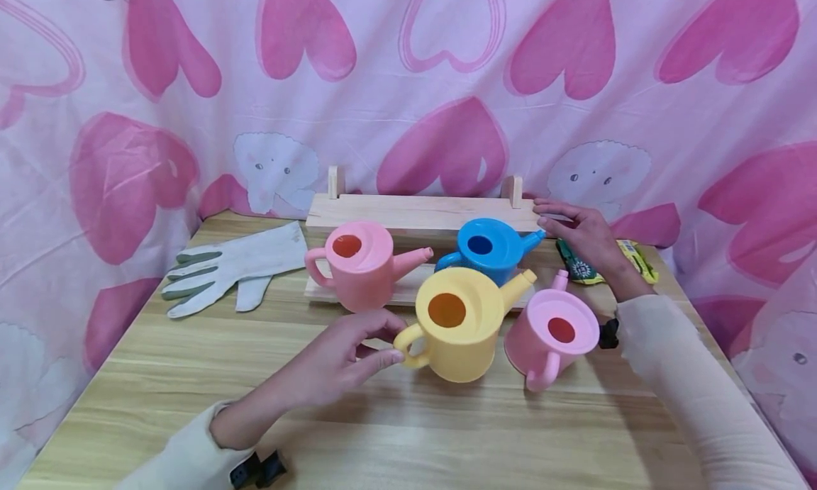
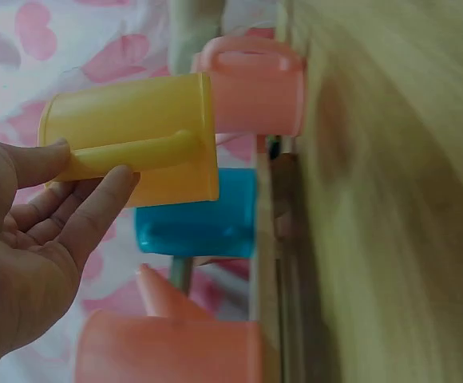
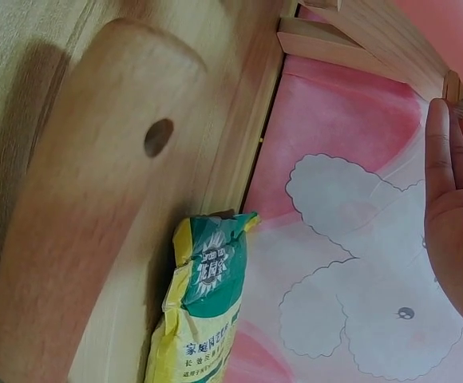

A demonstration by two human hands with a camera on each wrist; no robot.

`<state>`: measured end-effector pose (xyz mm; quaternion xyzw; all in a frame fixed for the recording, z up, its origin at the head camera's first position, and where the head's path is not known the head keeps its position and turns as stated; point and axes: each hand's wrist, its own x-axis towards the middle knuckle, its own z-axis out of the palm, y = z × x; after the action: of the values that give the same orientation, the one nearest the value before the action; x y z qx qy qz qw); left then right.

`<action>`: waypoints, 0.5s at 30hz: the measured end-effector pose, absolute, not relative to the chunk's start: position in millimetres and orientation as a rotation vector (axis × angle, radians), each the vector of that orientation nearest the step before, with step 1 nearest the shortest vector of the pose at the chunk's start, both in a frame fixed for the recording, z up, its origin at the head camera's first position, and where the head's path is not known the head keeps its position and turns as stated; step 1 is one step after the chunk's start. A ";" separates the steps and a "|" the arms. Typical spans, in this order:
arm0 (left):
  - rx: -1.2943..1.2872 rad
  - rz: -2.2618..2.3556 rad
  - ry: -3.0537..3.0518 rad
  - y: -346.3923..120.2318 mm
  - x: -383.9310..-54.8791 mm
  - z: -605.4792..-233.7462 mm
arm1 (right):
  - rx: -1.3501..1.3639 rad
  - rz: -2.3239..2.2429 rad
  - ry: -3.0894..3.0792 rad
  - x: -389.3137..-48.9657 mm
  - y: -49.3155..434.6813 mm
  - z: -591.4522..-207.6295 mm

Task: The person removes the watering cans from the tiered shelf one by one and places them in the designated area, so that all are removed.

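Note:
My left hand (image 1: 335, 359) pinches the handle of a yellow watering can (image 1: 462, 348), thumb on one side and fingers on the other. In the left wrist view that yellow can is up off the table, upright, its spout pointing right in the head view. My right hand (image 1: 584, 238) has its fingers extended, fingertips at the right end of the wooden shelf's upper board (image 1: 421, 212). Behind the yellow can stands a blue watering can (image 1: 490, 245) on the lower board, with a coral watering can (image 1: 360, 274) to its left. A pink watering can (image 1: 552, 334) stands on the right, handle towards me.
White gloves (image 1: 236, 266) with grey-green fingers lie at the left. Green and yellow packets (image 1: 577, 264) lie beneath my right forearm. In the right wrist view, a wooden handle (image 3: 96, 207) with a hole lies near the packet. A heart-patterned curtain (image 1: 440, 50) hangs behind the table.

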<state>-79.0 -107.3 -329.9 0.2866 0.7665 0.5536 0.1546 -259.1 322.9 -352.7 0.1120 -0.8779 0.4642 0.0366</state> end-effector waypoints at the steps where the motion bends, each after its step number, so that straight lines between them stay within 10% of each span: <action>1: 0.823 1.571 2.200 -106.3 -79.5 -333.5 | 0.344 1.430 -2.694 -258.9 322.6 -352.6; 15: 0.806 1.410 2.277 -91.6 -82.9 -367.6 | 0.333 1.442 -2.708 -257.6 322.8 -350.1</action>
<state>-82.9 -91.6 -367.6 0.2838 0.8021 0.4966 0.1713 -257.6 322.8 -350.1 0.1078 -0.8771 0.4671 0.0280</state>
